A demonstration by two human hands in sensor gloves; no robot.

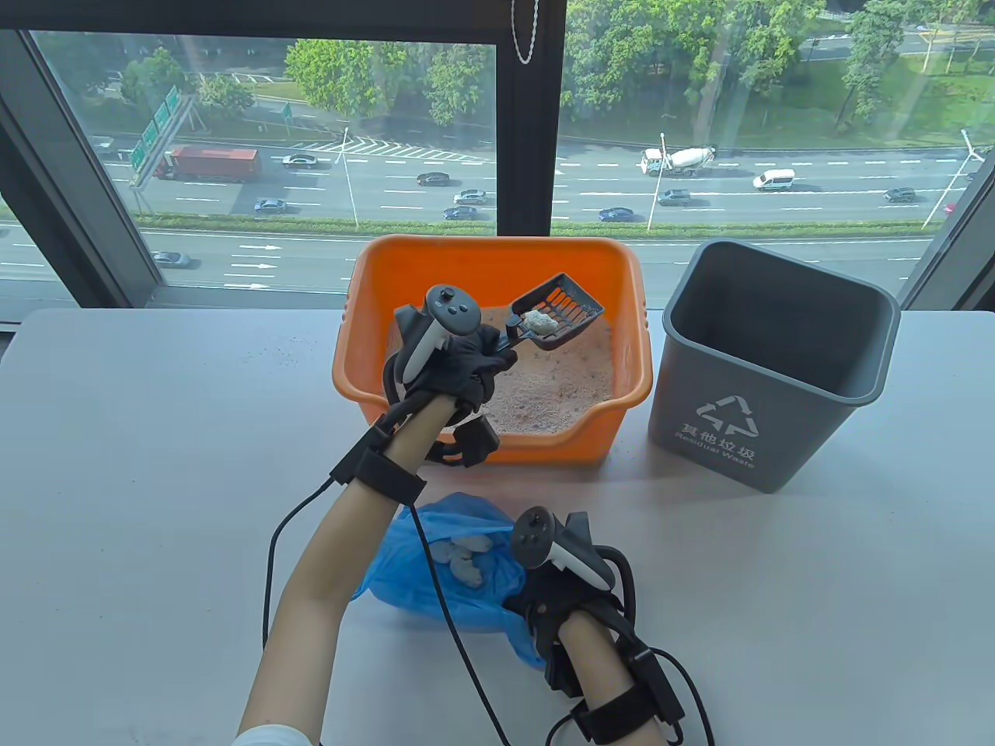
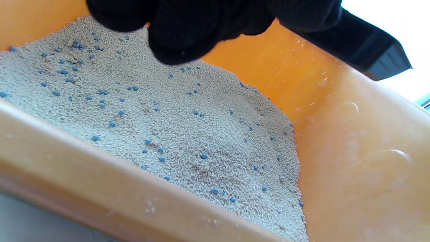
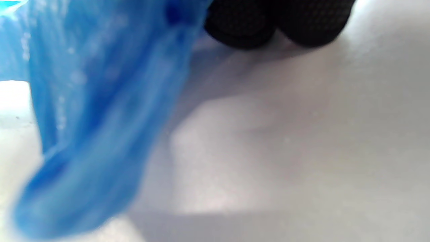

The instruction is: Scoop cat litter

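My left hand [image 1: 474, 357] grips the handle of a black slotted scoop [image 1: 561, 309] and holds it above the litter [image 1: 556, 381] in the orange litter box [image 1: 365, 342]. A pale clump [image 1: 539, 323] lies in the scoop. In the left wrist view the litter [image 2: 188, 134] is grey with blue beads, and the scoop's handle [image 2: 366, 50] passes under my gloved fingers [image 2: 181, 30]. My right hand [image 1: 556, 594] holds the edge of a blue plastic bag [image 1: 435, 567] on the table; several pale clumps [image 1: 466, 559] lie inside. The bag [image 3: 87, 117] fills the left of the right wrist view.
A grey waste bin [image 1: 769, 365] stands open to the right of the litter box. The white table [image 1: 816, 590] runs up to a large window at the back. Glove cables [image 1: 443, 622] trail over the bag and the table front.
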